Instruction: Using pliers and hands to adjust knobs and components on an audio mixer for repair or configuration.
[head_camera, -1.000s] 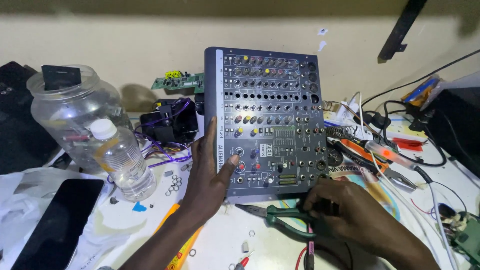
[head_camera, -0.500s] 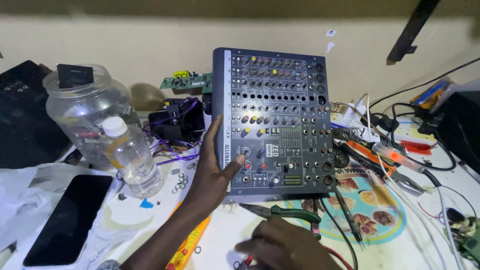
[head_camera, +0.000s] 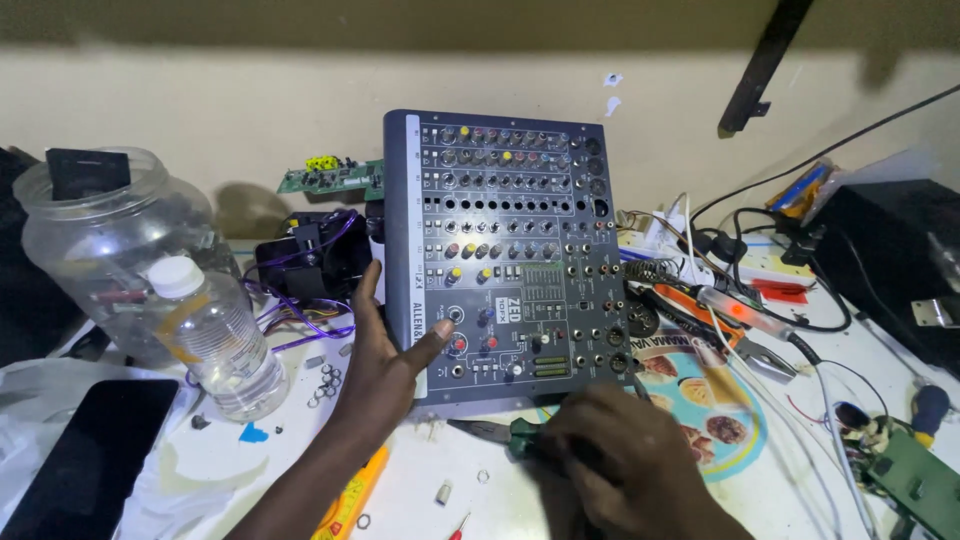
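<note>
Grey metal faces the camera: an audio mixer (head_camera: 505, 255) stands tilted up against the wall at the back edge of the worktop (head_camera: 250, 470), rows of small knobs across its panel. The left hand (head_camera: 385, 365) braces its left edge, fingers spread up the side and thumb pressed on the panel. The right hand (head_camera: 620, 460) lies just below the mixer's lower edge, curled over green-handled pliers (head_camera: 500, 432); its fingers are hidden, so I cannot tell how firmly it grips, and only the pliers' jaws and part of a handle show. Left of the mixer stands a capped water bottle (head_camera: 215, 335) before a clear jar (head_camera: 100, 250). A dark phone (head_camera: 85, 460) is cut off at the lower left corner.
</note>
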